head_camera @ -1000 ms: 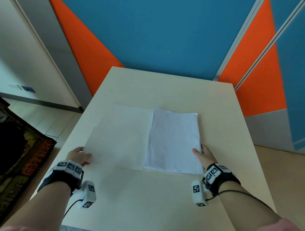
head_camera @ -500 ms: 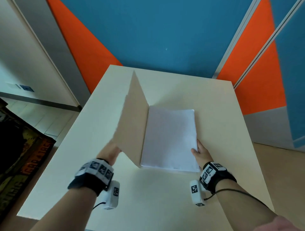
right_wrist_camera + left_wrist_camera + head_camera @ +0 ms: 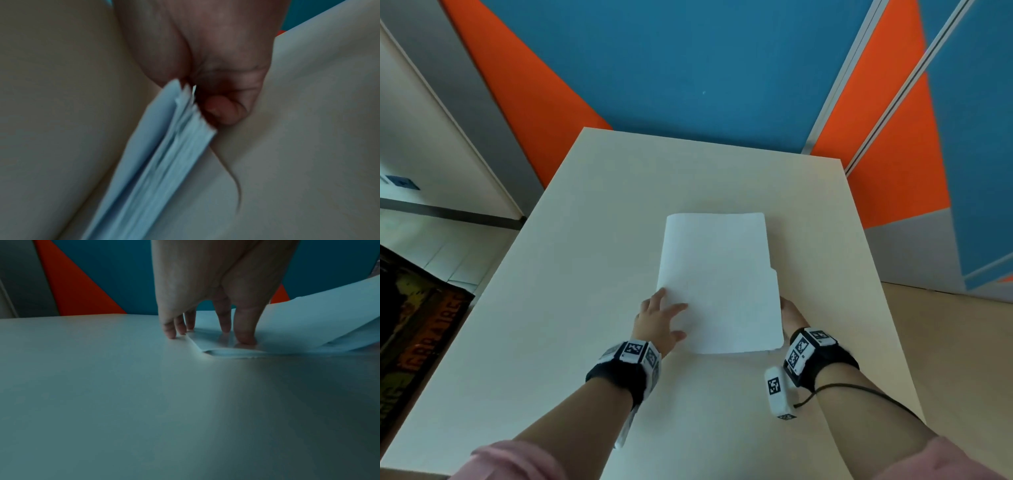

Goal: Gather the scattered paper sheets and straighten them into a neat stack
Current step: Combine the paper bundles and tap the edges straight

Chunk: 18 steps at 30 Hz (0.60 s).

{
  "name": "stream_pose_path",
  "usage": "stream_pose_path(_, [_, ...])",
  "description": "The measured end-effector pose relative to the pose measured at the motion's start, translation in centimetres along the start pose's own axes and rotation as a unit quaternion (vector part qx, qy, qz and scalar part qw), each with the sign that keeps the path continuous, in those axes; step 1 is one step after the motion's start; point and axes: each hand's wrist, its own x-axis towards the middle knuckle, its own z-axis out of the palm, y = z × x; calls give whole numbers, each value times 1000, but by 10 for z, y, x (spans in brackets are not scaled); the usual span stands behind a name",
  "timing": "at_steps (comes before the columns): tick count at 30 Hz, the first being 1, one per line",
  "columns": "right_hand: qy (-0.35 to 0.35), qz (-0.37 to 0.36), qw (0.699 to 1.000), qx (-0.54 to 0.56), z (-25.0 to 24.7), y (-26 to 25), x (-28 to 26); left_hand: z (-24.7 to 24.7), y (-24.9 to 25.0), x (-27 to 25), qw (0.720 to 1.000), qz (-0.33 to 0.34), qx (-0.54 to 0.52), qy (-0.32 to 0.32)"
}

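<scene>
Spread left fingers (image 3: pixel 244 335) press flat on the near-left corner of the paper stack (image 3: pixel 719 284), the right hand (image 3: pixel 792 317) grips the stack's near-right edge with curled fingers, and the stack lies mid-way across the table (image 3: pixel 585 274).

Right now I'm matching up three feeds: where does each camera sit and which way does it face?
Head: on the head, facing forward and down at the paper stack on the table; both forearms show.
Left wrist: low over the table, along the left hand.
Right wrist: along the right hand at the stack's edge.
All share the stack.
</scene>
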Motion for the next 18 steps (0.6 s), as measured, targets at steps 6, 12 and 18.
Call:
stream_pose_path(6, [70, 29, 997, 3, -6, 4, 6, -1, 4, 0, 999, -27, 12, 14])
stream_pose_path(12, [109, 95, 981, -131, 20, 10, -24, 0, 7, -2, 999, -44, 14, 11])
stream_pose_path(18, [122, 102, 980, -118, 17, 11, -17, -2, 8, 0, 999, -44, 1, -3])
